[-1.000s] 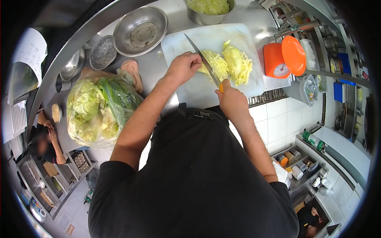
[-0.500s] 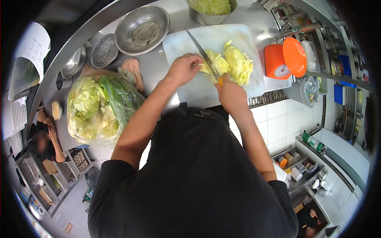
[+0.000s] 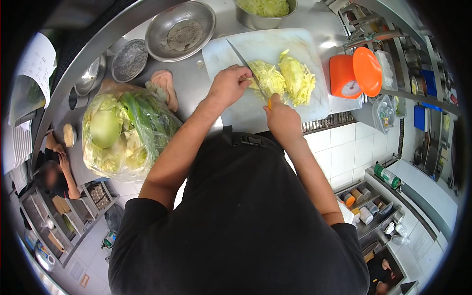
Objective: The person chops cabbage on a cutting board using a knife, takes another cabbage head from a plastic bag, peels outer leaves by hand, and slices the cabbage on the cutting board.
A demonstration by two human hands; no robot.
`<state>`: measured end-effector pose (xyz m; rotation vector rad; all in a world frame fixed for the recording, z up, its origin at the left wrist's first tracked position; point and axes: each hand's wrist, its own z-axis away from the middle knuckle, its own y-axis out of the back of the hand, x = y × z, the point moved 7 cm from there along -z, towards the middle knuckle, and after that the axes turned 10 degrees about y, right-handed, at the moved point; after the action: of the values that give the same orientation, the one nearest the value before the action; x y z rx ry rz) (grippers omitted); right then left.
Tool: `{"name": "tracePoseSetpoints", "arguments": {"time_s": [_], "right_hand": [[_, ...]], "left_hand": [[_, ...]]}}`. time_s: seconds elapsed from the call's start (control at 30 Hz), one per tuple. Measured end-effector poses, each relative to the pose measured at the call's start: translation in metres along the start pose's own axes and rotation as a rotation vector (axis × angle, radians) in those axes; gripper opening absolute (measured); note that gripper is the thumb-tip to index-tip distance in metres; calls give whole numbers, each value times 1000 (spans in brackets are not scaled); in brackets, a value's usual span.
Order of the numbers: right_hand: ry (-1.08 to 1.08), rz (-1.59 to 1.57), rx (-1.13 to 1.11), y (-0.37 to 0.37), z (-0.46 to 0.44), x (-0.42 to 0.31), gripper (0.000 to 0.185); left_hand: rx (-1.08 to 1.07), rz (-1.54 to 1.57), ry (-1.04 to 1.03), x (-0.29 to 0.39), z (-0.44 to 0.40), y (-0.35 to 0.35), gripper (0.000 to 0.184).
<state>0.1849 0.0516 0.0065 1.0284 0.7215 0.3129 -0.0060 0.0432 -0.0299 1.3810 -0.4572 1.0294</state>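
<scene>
My right hand (image 3: 284, 120) is closed round the yellow-orange handle of a long kitchen knife (image 3: 242, 58). The blade points away to the upper left, along the left edge of a pile of shredded lettuce (image 3: 268, 78). Just left of the blade, my left hand (image 3: 230, 84) has its fingers curled together close to the steel and the shreds; whatever lies under the fingertips is hidden. A second chunk of cut lettuce (image 3: 298, 81) lies right of the pile. Both rest on a white cutting board (image 3: 219, 51).
A clear bag of lettuce and greens (image 3: 130, 132) stands left, beside a pinkish cloth (image 3: 164, 86). Metal bowls (image 3: 182, 30) sit behind it. A pot of shredded lettuce (image 3: 265, 19) stands beyond the board, an orange scale (image 3: 344, 76) to its right. Another person (image 3: 61, 167) is far left.
The knife handle and my right hand have shifted slightly left and toward me. My left hand's fingers have drawn closer together beside the blade. The view has tilted slightly.
</scene>
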Motion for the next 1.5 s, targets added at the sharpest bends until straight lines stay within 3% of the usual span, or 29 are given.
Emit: {"name": "tracePoseSetpoints", "arguments": {"time_s": [0.17, 0.27, 0.57, 0.87, 1.3, 1.33, 1.37, 1.4, 1.5], "right_hand": [[-7, -14, 5, -22, -32, 7, 31], [36, 11, -14, 2, -28, 2, 32], [48, 42, -52, 63, -3, -18, 32], [19, 74, -32, 33, 12, -8, 33], [-67, -14, -22, -29, -36, 13, 38], [-32, -2, 28, -45, -38, 24, 40], [35, 69, 32, -73, -45, 41, 40], [74, 15, 35, -59, -41, 29, 41], [-28, 7, 58, -71, -43, 44, 56]], "left_hand": [[-17, 13, 20, -4, -3, -2, 17], [-53, 36, 105, 1, -3, -1, 14], [-28, 21, 28, -1, -5, -2, 14], [21, 26, 36, 0, -1, -1, 13], [9, 100, 50, -24, -1, -19, 18], [58, 54, -16, -22, 4, -20, 19], [110, 218, -75, -49, -2, -42, 21], [286, 30, -250, -54, -3, -51, 22], [331, 364, -258, -43, 2, -41, 13]]}}
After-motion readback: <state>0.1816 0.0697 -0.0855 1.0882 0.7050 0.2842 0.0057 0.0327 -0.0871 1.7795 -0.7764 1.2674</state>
